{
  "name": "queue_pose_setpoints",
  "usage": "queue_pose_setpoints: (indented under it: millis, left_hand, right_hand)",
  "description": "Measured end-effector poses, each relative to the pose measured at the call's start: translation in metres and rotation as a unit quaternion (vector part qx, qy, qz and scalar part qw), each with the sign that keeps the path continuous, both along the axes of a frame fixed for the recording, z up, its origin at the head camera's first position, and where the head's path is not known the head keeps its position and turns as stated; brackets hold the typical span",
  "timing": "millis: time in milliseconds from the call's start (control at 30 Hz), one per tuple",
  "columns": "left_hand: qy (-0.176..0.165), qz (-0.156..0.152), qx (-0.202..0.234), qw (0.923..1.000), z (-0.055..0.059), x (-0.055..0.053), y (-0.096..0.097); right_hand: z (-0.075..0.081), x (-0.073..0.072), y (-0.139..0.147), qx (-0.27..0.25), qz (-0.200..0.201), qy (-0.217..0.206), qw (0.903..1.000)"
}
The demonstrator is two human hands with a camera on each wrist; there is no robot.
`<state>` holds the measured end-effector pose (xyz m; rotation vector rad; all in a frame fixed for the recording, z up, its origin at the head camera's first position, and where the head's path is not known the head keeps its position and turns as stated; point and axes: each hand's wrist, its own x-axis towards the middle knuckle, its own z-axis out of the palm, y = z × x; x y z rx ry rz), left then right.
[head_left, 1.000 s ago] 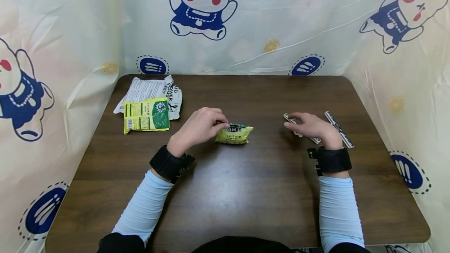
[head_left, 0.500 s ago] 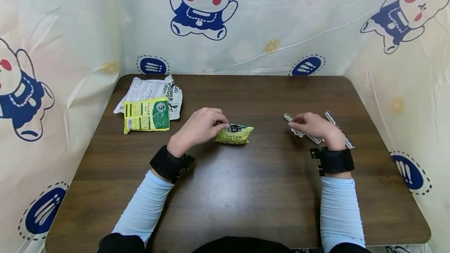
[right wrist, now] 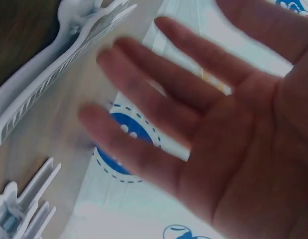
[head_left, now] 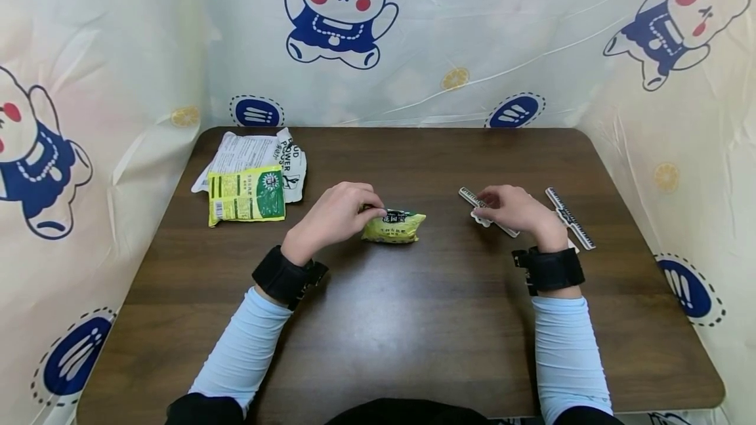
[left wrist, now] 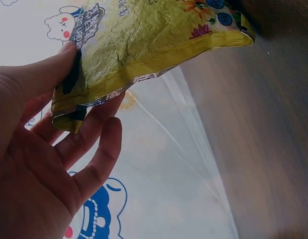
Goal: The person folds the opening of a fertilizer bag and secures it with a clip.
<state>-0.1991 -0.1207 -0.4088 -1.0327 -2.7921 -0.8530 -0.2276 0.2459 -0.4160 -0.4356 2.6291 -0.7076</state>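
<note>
My left hand (head_left: 333, 215) pinches the corner of a yellow-green snack bag (head_left: 392, 227), with the thumb on its printed face in the left wrist view (left wrist: 154, 40). My right hand (head_left: 514, 210) hovers over a white toothed bag clip (head_left: 470, 197), overlapping its middle in the head view. In the right wrist view its fingers (right wrist: 149, 99) are spread and slightly blurred, with nothing held among them; a long white clip (right wrist: 39, 84) lies beyond the fingertips. Another white clip (head_left: 569, 218) lies to the right of this hand; one more clip end (right wrist: 17, 214) shows at lower left.
At the back left of the brown table (head_left: 413, 346) lie a flat yellow-green packet (head_left: 245, 195) and white printed packets (head_left: 248, 153), partly overlapped by it. A patterned plastic sheet (head_left: 413, 84) stands behind the table and along both sides.
The nearer bag clip has shifted left on the table, and my right hand has moved slightly left with it. My left hand and the snack bag stay in place.
</note>
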Motion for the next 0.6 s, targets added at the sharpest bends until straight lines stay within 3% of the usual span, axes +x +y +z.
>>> queue_pose_setpoints:
  millis: [133, 400, 600]
  left_hand:
    - [0.001, 0.000, -0.002, 1.0000, 0.000, 0.000, 0.000]
    - [-0.002, -0.001, -0.004, 1.0000, 0.001, 0.001, 0.000]
    - [-0.003, 0.000, -0.005, 1.0000, 0.000, 0.001, 0.000]
  right_hand:
    - [-0.007, -0.003, 0.003, 0.021, -0.028, 0.001, 0.9994]
    - [-0.031, -0.014, -0.002, 0.087, -0.037, 0.023, 0.9952]
    - [-0.041, -0.019, -0.004, 0.051, -0.052, 0.015, 0.9973]
